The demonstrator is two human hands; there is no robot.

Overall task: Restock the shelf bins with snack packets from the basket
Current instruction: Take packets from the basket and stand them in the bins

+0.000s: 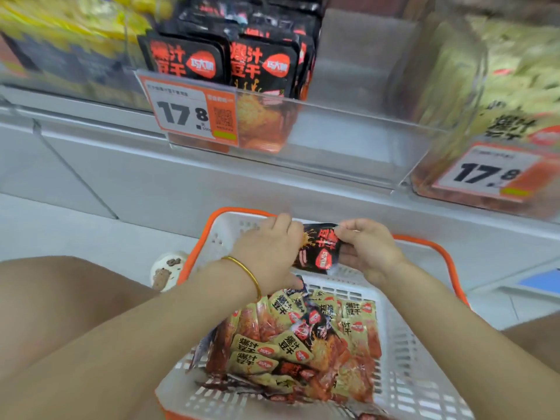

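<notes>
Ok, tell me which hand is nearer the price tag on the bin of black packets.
Left. The left hand sits below the price tag, slightly to its right; the right hand is further right. Both hold a black packet over the basket.

Your gold bangle [247,272] sits on one wrist. A patterned shoe [166,269] rests on the pale floor [91,234]. Two orange price tags [191,112] read 17.8.

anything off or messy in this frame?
Mostly no. The clear bin holds upright black packets only at its left end; the rest is bare. Packets in the basket lie jumbled, black ones mixed with tan. Left hand and right hand both pinch one black packet above it. No spill or damage visible.
</notes>
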